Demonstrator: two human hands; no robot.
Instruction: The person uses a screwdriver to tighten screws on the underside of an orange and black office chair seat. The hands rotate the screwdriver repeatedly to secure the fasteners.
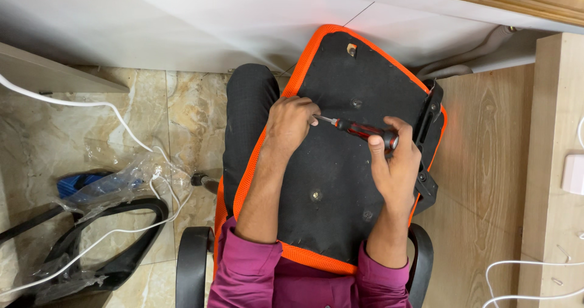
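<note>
Right grip [395,156] around screwdriver [364,131], palm-down.

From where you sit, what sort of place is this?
Probably an office or home workroom: a marble-patterned tile floor, a wooden desk side with white cables, and an orange-edged chair seat on the lap.

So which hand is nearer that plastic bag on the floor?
Left. The left hand rests on the seat underside toward the plastic bag; the right hand grips the screwdriver farther away.

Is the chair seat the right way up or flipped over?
Flipped over. The orange-edged black chair seat shows its flat black underside with screw holes, resting on the person's lap, while the right hand holds a red-and-black screwdriver to it.
</note>
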